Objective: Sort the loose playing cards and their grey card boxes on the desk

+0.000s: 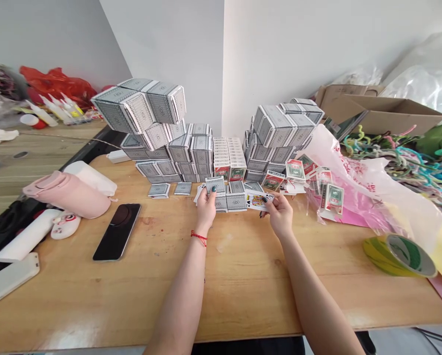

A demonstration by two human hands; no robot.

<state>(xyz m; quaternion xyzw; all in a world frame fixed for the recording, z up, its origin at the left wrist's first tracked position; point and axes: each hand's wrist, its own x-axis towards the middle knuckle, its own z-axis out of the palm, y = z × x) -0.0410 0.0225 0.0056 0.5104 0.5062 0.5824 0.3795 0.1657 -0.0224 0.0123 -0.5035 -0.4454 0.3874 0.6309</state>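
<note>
My left hand is closed on a small stack of playing cards, backs up, its thumb across them. A face card is pinched between the thumb and fingers of my right hand. Between the hands, folded card blocks with patterned grey backs lie on the table. Behind them stand two rows of card boxes. Tall piles of card cubes rise at the left and at the right.
On the wooden table lie a phone and a pink tumbler at left. To the right are loose card boxes, a plastic bag, a tape roll, coloured pipe cleaners and a cardboard box.
</note>
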